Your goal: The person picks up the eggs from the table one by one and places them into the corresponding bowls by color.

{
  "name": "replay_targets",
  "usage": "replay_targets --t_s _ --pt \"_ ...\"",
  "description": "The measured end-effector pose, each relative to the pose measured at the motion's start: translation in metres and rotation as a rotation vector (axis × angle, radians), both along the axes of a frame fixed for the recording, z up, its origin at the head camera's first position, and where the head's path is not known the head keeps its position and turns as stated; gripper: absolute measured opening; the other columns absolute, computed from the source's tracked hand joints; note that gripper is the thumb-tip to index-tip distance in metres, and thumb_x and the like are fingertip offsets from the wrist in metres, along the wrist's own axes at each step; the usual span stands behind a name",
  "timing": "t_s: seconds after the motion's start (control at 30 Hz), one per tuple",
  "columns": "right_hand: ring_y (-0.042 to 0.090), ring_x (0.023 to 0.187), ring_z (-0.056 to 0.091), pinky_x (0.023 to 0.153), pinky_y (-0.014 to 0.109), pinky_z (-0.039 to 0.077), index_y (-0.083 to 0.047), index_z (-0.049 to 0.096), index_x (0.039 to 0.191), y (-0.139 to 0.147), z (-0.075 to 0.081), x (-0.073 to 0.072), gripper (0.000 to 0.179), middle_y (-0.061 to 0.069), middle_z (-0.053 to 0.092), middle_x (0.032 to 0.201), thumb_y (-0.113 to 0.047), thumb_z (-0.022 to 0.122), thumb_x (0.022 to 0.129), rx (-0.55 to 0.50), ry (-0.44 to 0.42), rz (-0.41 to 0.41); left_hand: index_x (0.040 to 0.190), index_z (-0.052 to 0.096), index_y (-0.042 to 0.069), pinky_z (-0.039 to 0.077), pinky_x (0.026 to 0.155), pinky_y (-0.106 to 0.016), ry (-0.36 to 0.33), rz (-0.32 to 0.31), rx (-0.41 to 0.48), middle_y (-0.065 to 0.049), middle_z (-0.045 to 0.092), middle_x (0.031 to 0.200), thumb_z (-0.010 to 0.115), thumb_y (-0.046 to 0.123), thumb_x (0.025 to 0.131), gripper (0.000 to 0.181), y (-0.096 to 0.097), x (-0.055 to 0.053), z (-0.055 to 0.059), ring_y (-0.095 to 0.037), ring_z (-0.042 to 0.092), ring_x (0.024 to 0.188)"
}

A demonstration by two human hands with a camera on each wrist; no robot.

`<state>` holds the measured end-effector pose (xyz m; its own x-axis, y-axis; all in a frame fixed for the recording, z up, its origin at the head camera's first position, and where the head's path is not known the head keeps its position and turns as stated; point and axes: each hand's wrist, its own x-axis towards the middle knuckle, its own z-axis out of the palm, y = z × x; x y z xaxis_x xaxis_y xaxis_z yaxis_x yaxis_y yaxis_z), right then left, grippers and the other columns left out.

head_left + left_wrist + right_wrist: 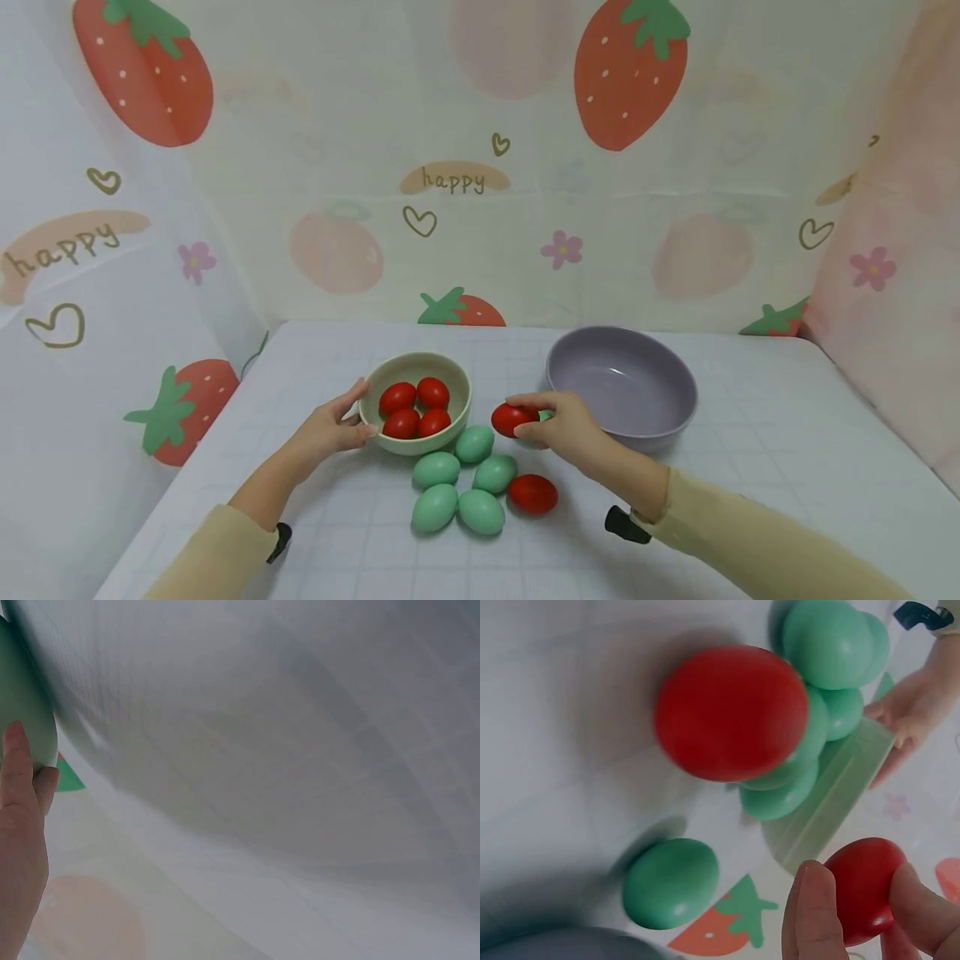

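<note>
My left hand (327, 429) rests against the outer left side of a pale green bowl (416, 447), its fingers fairly straight along the wall (30, 697). Several red eggs (401, 423) lie inside that bowl. Right of the bowl, my right hand (562, 427) pinches a red egg (866, 889) between thumb and fingers, held above the table. Several mint-green eggs (437, 471) cluster in front of the bowl, with another red egg (532, 495) at their right. One more green egg (671, 885) lies apart, mostly hidden behind my right hand in the head view.
A larger purple bowl (618, 396) stands at the back right, just beyond my right hand. The table (765, 433) has a white checked cloth. Strawberry-printed curtains (450, 108) hang behind it and at both sides.
</note>
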<state>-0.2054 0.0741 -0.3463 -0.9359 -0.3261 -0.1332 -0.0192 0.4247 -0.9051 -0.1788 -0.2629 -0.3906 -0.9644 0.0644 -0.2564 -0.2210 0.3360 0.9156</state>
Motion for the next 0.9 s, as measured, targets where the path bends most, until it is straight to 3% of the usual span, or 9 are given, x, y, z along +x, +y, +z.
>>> replay_targets --t_s 0.13,0.33,0.53,0.77,0.9 --pt "0.02 0.087 0.062 0.076 0.038 0.058 -0.008 0.071 0.119 -0.01 0.005 -0.001 0.037 0.01 0.064 0.115 0.0 0.073 0.084 -0.027 -0.047 0.014 0.156 0.017 0.011 0.045 0.099 -0.043 -0.004 0.004 -0.007 -0.011 0.004 0.162 0.068 0.013 0.091 0.083 0.001 -0.001 0.0 -0.041 0.024 0.141" --pt "0.024 0.086 0.062 0.075 0.033 0.057 -0.014 0.07 0.122 -0.025 0.009 -0.004 0.038 0.008 0.062 0.115 -0.005 0.073 0.085 -0.009 -0.106 0.041 0.156 0.017 0.011 0.044 0.099 -0.044 -0.009 0.011 -0.006 -0.011 0.005 0.162 0.068 0.012 0.091 0.082 0.002 -0.001 0.001 -0.041 0.024 0.141" --pt "0.022 0.09 0.061 0.071 0.034 0.056 -0.012 0.069 0.123 -0.037 0.01 -0.009 0.038 0.007 0.064 0.114 -0.004 0.072 0.086 -0.013 -0.075 0.1 0.156 0.017 0.01 0.044 0.1 -0.044 -0.008 0.006 -0.003 -0.013 0.005 0.162 0.067 0.012 0.092 0.082 0.001 0.0 0.001 -0.041 0.024 0.141" --pt "0.021 0.092 0.059 0.078 0.042 0.055 -0.015 0.07 0.122 -0.051 0.015 -0.014 0.037 0.006 0.062 0.118 -0.004 0.071 0.086 -0.021 -0.077 0.119 0.156 0.016 0.011 0.042 0.101 -0.045 -0.007 0.005 -0.011 -0.012 0.005 0.162 0.067 0.012 0.092 0.081 0.001 -0.001 0.002 -0.041 0.024 0.141" --pt "0.02 0.088 0.059 0.077 0.04 0.054 -0.014 0.07 0.123 -0.059 0.017 -0.016 0.037 0.004 0.062 0.118 -0.005 0.071 0.087 -0.023 -0.08 0.137 0.156 0.016 0.011 0.043 0.101 -0.044 -0.005 0.005 -0.004 -0.012 0.005 0.162 0.067 0.013 0.092 0.082 0.0 -0.001 0.001 -0.041 0.024 0.141"
